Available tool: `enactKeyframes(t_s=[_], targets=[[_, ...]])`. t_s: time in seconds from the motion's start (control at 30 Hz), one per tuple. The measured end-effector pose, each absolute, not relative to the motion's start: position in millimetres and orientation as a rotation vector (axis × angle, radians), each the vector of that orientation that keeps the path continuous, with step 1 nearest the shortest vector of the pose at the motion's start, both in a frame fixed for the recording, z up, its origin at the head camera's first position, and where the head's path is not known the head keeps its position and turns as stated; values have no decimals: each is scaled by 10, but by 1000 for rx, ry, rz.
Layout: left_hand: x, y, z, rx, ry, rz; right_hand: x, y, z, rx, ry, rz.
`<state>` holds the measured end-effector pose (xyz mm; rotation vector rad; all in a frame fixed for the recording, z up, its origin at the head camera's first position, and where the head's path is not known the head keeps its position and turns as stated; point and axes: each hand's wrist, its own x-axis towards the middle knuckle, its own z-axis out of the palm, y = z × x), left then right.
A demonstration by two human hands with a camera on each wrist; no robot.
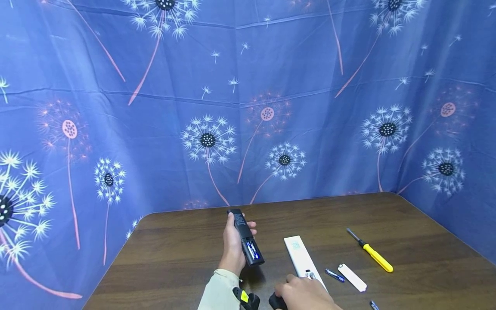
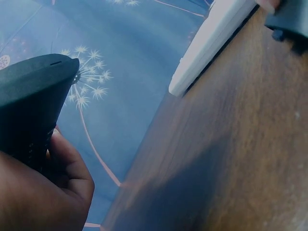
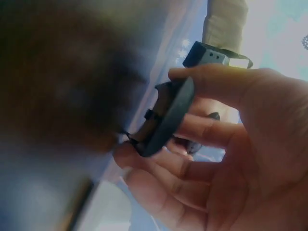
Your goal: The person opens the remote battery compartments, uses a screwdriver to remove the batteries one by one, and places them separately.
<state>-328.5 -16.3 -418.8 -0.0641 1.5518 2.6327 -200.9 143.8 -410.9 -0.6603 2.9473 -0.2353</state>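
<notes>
My left hand grips a black remote control above the table, its back facing up. The battery bay at its near end is uncovered, showing blue-and-white batteries. In the left wrist view, the fingers curl round the black remote's body. Near the table's front edge, my right hand pinches a black battery cover between thumb and fingers. That cover is curved, with small tabs on its inner side. Beyond the right hand lies a white remote control, its near end partly hidden by the hand.
Right of the white remote lie a blue battery and a white battery cover. Another battery is at the bottom edge of the head view. A yellow-handled screwdriver lies farther right. A blue dandelion-print curtain hangs behind the wooden table.
</notes>
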Motion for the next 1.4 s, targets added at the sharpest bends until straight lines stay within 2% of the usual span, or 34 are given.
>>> enactKeyframes(t_s=[0.37,1.4], targets=[[-3289,-132,-4190,-42,1555,2616,-1999,1483,-4095,-778,2984,-179],[-3255,-121,-4212,-38,1539,2617,-2022,1551,-3978,-379,2992,-553]])
